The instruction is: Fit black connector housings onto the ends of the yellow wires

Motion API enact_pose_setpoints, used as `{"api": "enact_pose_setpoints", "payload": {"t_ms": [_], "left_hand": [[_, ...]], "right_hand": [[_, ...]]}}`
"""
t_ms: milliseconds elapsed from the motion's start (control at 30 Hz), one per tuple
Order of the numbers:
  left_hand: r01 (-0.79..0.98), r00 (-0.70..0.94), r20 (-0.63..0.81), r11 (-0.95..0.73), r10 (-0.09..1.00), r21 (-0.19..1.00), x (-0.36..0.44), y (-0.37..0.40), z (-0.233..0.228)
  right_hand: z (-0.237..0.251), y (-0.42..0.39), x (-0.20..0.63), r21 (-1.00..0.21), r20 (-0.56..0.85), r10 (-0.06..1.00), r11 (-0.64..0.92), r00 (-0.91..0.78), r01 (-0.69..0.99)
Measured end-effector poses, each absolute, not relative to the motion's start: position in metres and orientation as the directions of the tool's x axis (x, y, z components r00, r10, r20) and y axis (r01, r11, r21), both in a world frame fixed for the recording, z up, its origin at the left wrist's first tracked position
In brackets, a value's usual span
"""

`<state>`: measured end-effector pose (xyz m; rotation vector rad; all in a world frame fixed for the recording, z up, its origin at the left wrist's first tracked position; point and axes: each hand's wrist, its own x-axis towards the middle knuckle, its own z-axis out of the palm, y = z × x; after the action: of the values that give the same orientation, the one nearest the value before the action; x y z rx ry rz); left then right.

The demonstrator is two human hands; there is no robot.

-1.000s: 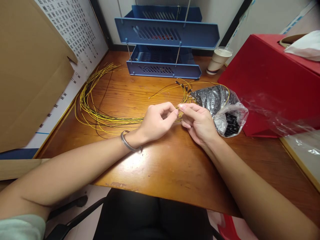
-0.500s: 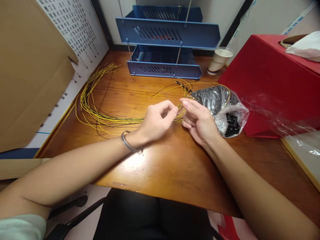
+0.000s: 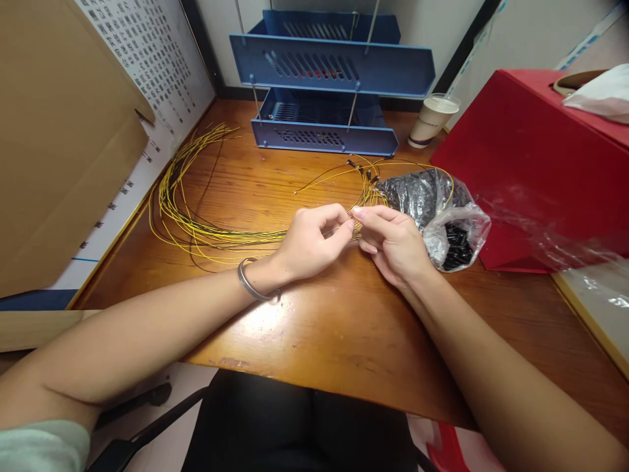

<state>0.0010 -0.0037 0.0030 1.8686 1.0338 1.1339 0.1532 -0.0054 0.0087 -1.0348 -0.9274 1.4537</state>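
My left hand (image 3: 309, 244) pinches the end of a thin yellow wire between thumb and forefinger at the middle of the wooden desk (image 3: 314, 328). My right hand (image 3: 393, 242) meets it fingertip to fingertip, its fingers closed on something too small to make out. The wire belongs to a bundle of yellow wires (image 3: 187, 196) that loops away to the left. Just right of my right hand lies a clear plastic bag (image 3: 442, 210) holding small black parts.
A blue stacked letter tray (image 3: 329, 78) stands at the back of the desk, a paper cup (image 3: 432, 121) to its right. A red box (image 3: 535, 157) fills the right side. Cardboard (image 3: 59, 144) and a printed sheet (image 3: 147, 72) lean at the left.
Half a second ago my right hand's fingers were slightly apart from my left hand; they have now closed back against its fingertips. The wires and bag have stayed put.
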Motion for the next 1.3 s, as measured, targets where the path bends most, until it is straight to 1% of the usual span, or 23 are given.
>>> {"api": "enact_pose_setpoints", "payload": {"t_ms": [300,467,667,833,933,1100,1300], "left_hand": [[0.287,0.296,0.369,-0.451,0.881,0.845,0.000,-0.002,0.004],[0.277,0.287,0.357,-0.434,0.889,0.857,0.002,-0.004,0.004],[0.270,0.264,0.343,-0.411,0.901,0.871,0.002,-0.003,0.003],[0.247,0.258,0.342,-0.404,0.904,0.881,0.002,-0.003,0.003],[0.248,0.256,0.345,-0.406,0.903,0.880,0.003,-0.003,0.003],[0.253,0.254,0.348,-0.409,0.903,0.877,0.002,-0.004,0.003],[0.257,0.259,0.349,-0.413,0.901,0.874,0.002,-0.003,0.002]], "right_hand": [[0.011,-0.006,0.152,-0.937,-0.114,0.993,-0.107,0.002,-0.332],[0.013,-0.004,0.152,-0.924,-0.128,0.991,-0.101,0.050,-0.368],[0.010,-0.001,0.154,-0.856,-0.170,0.985,-0.143,0.009,-0.497],[0.004,0.001,0.154,-0.810,-0.227,0.974,-0.185,0.007,-0.557],[0.002,0.005,0.155,-0.788,-0.231,0.973,-0.185,0.004,-0.587],[0.001,0.008,0.159,-0.765,-0.227,0.974,-0.190,-0.019,-0.616],[0.001,0.007,0.157,-0.778,-0.216,0.976,-0.189,-0.028,-0.598]]}}
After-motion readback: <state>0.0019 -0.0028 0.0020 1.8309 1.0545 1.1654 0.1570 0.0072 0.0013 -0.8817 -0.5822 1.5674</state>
